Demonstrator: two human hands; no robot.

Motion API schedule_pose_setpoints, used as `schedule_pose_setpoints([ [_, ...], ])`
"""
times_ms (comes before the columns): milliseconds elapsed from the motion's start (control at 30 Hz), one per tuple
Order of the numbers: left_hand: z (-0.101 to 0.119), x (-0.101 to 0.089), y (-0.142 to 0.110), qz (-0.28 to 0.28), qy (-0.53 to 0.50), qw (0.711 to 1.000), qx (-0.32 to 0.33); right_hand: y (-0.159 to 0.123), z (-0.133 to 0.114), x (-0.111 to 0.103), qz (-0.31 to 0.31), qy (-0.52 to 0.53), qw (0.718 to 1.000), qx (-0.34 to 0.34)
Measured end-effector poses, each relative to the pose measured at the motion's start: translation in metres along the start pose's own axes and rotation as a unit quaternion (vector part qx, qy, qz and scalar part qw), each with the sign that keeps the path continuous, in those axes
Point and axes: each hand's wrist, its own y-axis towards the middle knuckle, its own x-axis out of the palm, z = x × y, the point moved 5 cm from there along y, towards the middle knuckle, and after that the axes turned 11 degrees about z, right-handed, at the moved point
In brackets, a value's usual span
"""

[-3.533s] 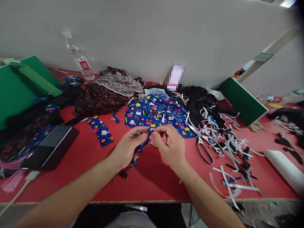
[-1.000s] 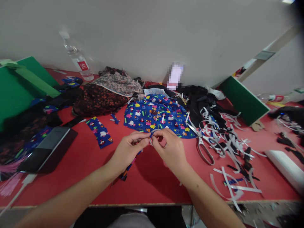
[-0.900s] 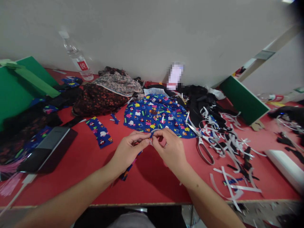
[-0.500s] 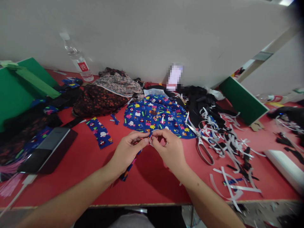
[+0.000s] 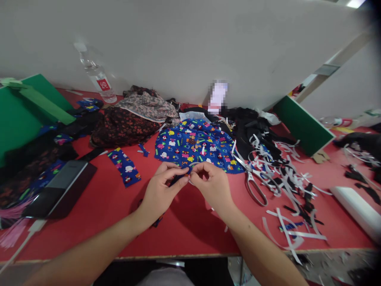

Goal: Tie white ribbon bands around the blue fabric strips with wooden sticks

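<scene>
My left hand [image 5: 162,191] and my right hand [image 5: 212,186] meet above the red table [image 5: 184,222], fingertips pinched together. Between them I hold a narrow strip of blue cartoon-print fabric [image 5: 179,178] and a thin white elastic loop [image 5: 193,164]. The strip's tail runs down under my left palm and is mostly hidden. A larger piece of the same blue printed fabric [image 5: 196,145] lies flat just beyond my fingers.
Steel scissors [image 5: 253,178] lie right of my right hand, beside a heap of white and black strips [image 5: 285,186]. A small blue scrap [image 5: 125,167], a dark tablet [image 5: 59,186], floral fabrics [image 5: 131,123], a water bottle [image 5: 97,75] and green boards [image 5: 24,107] sit to the left and back.
My hands stayed together and shifted slightly. The fabric strip's tail has been drawn up, so less of it hangs below my left hand than 3.5 s ago.
</scene>
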Motion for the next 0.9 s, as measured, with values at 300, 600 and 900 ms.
schedule_pose_setpoints([
  [300,-0.003,0.004,-0.001,-0.019,-0.089,0.995,-0.046,0.001,-0.002,-0.001,-0.014,0.03,0.999,-0.006],
  [600,-0.011,0.012,-0.007,-0.065,-0.207,0.95,-0.223,0.004,0.002,0.0,-0.032,0.068,0.997,0.008],
  [900,-0.01,0.011,-0.003,-0.075,-0.27,0.912,-0.299,0.01,0.016,0.0,-0.042,0.107,0.991,0.063],
])
